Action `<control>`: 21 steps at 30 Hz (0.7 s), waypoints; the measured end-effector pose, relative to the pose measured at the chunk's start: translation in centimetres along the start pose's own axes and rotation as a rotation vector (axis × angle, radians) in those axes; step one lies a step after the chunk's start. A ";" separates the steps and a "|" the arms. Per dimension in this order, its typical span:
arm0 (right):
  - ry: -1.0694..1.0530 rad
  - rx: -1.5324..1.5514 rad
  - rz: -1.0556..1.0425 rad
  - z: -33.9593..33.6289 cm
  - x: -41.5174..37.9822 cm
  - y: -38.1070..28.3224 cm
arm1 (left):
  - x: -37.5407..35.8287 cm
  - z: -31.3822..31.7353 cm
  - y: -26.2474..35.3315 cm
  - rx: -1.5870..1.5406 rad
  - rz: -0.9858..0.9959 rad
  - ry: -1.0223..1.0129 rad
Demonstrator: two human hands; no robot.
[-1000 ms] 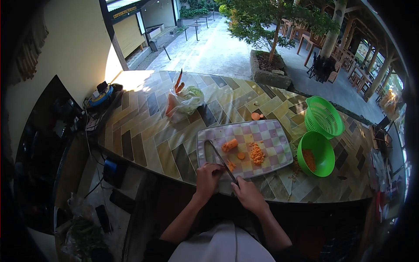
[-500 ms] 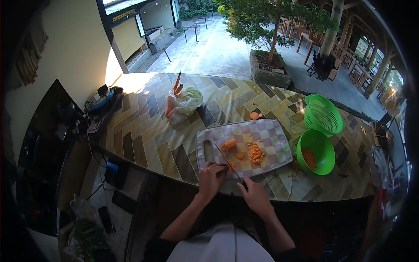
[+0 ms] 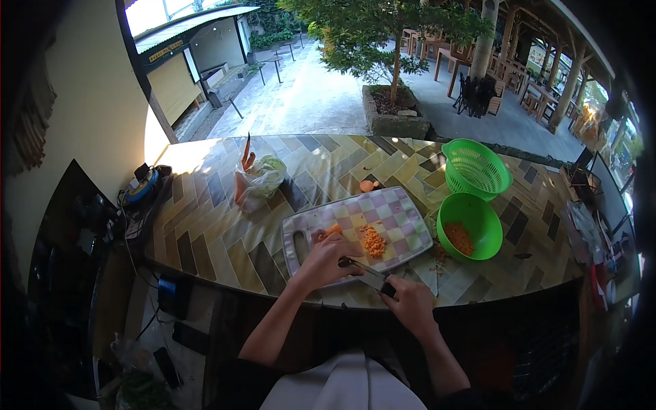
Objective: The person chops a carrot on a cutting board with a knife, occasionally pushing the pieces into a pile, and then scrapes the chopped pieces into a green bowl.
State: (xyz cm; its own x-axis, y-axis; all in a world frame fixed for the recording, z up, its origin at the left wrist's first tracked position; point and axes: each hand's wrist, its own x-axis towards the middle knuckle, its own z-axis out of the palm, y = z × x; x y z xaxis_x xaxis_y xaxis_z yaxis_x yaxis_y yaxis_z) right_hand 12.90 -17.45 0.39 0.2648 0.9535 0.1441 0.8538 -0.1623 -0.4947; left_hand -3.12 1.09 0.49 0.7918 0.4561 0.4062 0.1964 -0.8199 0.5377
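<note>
My right hand (image 3: 412, 301) is closed round the dark handle of a knife (image 3: 372, 277), whose blade points up and left over the near edge of a checkered cutting board (image 3: 403, 222). On the board, my left hand (image 3: 326, 258) lies with bent fingers, its fingertips at a carrot piece (image 3: 333, 230) and partly covering it. Whether the fingers grip the piece is unclear. The hand also hides the knife's tip. A small pile of diced carrot (image 3: 374, 242) sits right of my left hand.
A green bowl (image 3: 488, 229) with orange bits stands right of the board, a green colander (image 3: 478, 167) behind it. Carrot ends (image 3: 367, 185) lie beyond the board. A plastic bag (image 3: 260, 183) with vegetables is at the left. Cables and a power strip (image 3: 141, 184) sit far left.
The view has shifted, so the table appears further left. My left hand has moved forward over the board to the carrot piece. The knife now lies flatter, with its blade partly behind my left hand.
</note>
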 end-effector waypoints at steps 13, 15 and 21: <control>0.005 0.009 0.021 -0.9 -1.3 1.3 | 0.5 -0.8 -1.9 -0.195 -0.235 0.162; 0.027 -0.006 -0.006 -1.0 -1.7 1.8 | -0.5 -0.6 -2.7 -0.116 -0.226 0.197; 0.025 -0.028 -0.011 -1.7 -2.3 2.5 | -2.0 -0.6 -3.2 0.073 -0.194 0.076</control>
State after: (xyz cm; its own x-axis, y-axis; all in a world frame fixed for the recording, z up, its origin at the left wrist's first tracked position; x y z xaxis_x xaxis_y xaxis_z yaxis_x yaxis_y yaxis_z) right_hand 15.21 -20.52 0.25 0.2658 0.9488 0.1707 0.8689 -0.1591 -0.4687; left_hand -5.71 3.01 -1.55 0.6897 0.6301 0.3568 0.3844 -0.7362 0.5570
